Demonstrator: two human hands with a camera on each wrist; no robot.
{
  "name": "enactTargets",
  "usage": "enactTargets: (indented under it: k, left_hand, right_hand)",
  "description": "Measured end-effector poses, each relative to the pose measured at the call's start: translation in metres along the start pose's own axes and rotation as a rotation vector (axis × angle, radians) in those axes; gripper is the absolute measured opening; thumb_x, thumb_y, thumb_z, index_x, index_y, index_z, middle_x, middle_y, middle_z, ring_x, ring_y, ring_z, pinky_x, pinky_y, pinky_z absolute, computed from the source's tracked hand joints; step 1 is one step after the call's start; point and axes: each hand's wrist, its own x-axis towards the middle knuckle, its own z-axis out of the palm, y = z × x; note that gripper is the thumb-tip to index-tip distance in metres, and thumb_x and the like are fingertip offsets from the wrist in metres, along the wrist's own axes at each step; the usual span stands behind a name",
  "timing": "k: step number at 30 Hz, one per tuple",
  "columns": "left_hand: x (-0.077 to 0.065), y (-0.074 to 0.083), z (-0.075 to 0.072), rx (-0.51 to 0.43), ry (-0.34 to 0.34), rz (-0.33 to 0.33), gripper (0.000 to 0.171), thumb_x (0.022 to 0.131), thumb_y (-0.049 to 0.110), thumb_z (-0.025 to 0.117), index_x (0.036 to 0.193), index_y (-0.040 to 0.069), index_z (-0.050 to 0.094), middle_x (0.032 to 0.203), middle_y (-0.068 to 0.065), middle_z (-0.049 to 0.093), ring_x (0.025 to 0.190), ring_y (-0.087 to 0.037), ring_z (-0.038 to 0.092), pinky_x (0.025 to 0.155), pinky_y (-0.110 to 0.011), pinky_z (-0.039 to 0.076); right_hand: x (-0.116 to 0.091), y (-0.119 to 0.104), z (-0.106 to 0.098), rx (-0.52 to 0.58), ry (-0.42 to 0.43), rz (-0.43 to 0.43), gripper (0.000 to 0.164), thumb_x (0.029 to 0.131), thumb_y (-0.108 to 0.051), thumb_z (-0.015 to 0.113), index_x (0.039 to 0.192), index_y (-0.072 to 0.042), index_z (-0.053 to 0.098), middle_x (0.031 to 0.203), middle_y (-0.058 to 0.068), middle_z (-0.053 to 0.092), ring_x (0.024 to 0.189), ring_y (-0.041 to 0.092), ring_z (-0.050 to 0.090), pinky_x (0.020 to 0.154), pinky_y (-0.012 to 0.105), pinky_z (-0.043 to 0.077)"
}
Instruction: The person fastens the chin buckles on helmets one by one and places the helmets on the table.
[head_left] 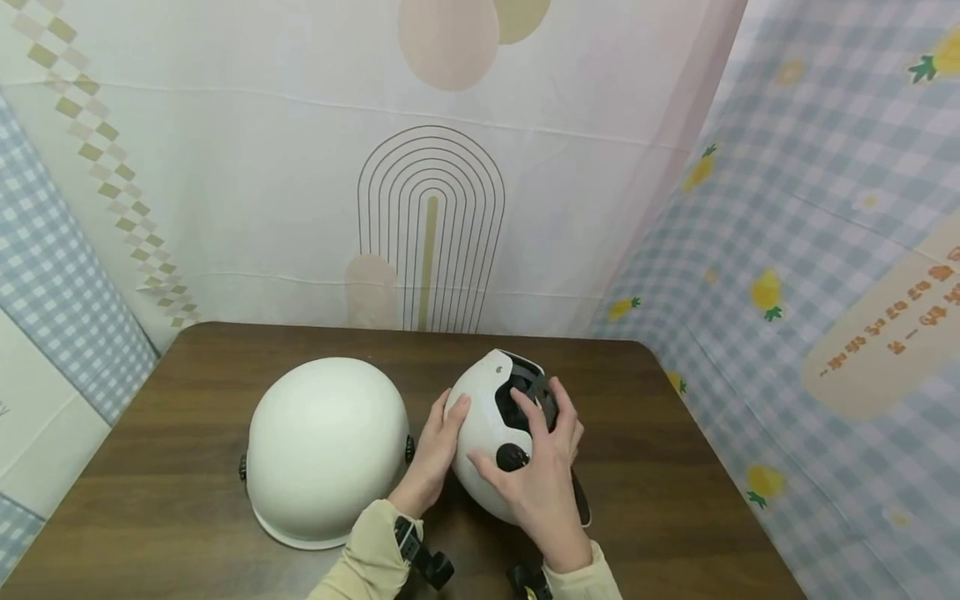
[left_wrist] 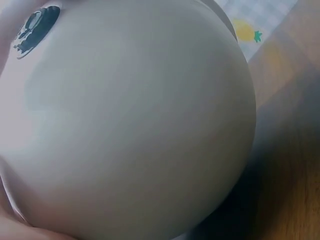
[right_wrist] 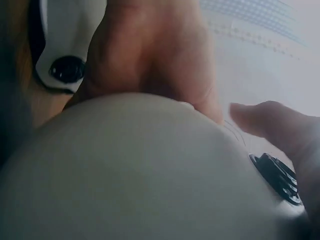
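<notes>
A white helmet (head_left: pixel 480 417) with a black round knob (head_left: pixel 512 457) on its side lies tilted on the table, its dark opening showing. My left hand (head_left: pixel 431 454) holds its left side, thumb on the shell; the right wrist view shows this hand (right_wrist: pixel 150 55) against the white curve. My right hand (head_left: pixel 543 467) is spread over the knob side, fingers reaching to the black part by the opening. The thumb stands off the shell near the knob in the right wrist view. In the left wrist view the shell (left_wrist: pixel 135 120) fills most of the picture.
A second white helmet (head_left: pixel 326 450) stands upright to the left, with black knobs on its sides. Both helmets are on a dark brown wooden table (head_left: pixel 652 467). Patterned cloth (head_left: pixel 300 183) hangs behind the table, and checked cloth (head_left: pixel 750 208) hangs along the right side.
</notes>
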Motion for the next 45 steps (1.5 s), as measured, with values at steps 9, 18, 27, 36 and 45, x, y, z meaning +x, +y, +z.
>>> enactTargets:
  k: [9,18,27,36,45]
  left_hand:
    - [-0.003,0.002,0.001,0.019,0.008,-0.015,0.085,0.093,0.061,0.05,0.155,0.01,0.021,0.157,-0.018,0.022,0.141,-0.036,0.025,0.11,-0.058,0.022]
    - [-0.005,0.01,0.001,0.127,0.017,0.023,0.086,0.092,0.065,0.048,0.155,0.014,0.02,0.157,-0.017,0.024,0.141,-0.037,0.026,0.108,-0.06,0.026]
    - [-0.009,0.014,0.006,0.275,0.059,0.067,0.082,0.092,0.066,0.047,0.154,0.017,0.023,0.147,-0.023,0.029,0.127,-0.042,0.041,0.098,-0.062,0.036]
    - [-0.004,0.01,0.004,0.255,0.061,0.115,0.079,0.092,0.063,0.05,0.15,0.015,0.027,0.148,-0.016,0.038,0.128,-0.034,0.046,0.099,-0.055,0.039]
    - [-0.006,0.014,0.005,0.286,0.054,0.14,0.081,0.094,0.062,0.049,0.156,0.022,0.015,0.155,-0.017,0.023,0.137,-0.037,0.033,0.104,-0.06,0.031]
  right_hand:
    - [0.0,0.002,0.001,-0.089,0.075,-0.078,0.078,0.061,-0.035,0.093,0.13,-0.019,0.061,0.16,0.009,0.014,0.143,0.038,0.006,0.097,0.074,0.009]
    - [0.004,0.006,-0.004,0.102,0.021,0.084,0.068,0.067,-0.039,0.089,0.126,-0.019,0.063,0.156,0.007,0.026,0.138,0.034,0.022,0.095,0.063,0.033]
    - [0.011,0.007,-0.014,0.225,-0.024,0.289,0.063,0.067,-0.042,0.088,0.123,-0.027,0.064,0.15,-0.001,0.034,0.134,0.029,0.037,0.102,0.054,0.033]
    - [0.016,0.007,-0.015,0.241,-0.031,0.315,0.067,0.064,-0.039,0.091,0.123,-0.024,0.064,0.148,0.0,0.04,0.131,0.026,0.043,0.103,0.05,0.036]
    - [0.026,0.01,-0.018,0.29,-0.041,0.337,0.065,0.063,-0.035,0.092,0.121,-0.021,0.066,0.141,-0.003,0.046,0.127,0.02,0.047,0.103,0.043,0.036]
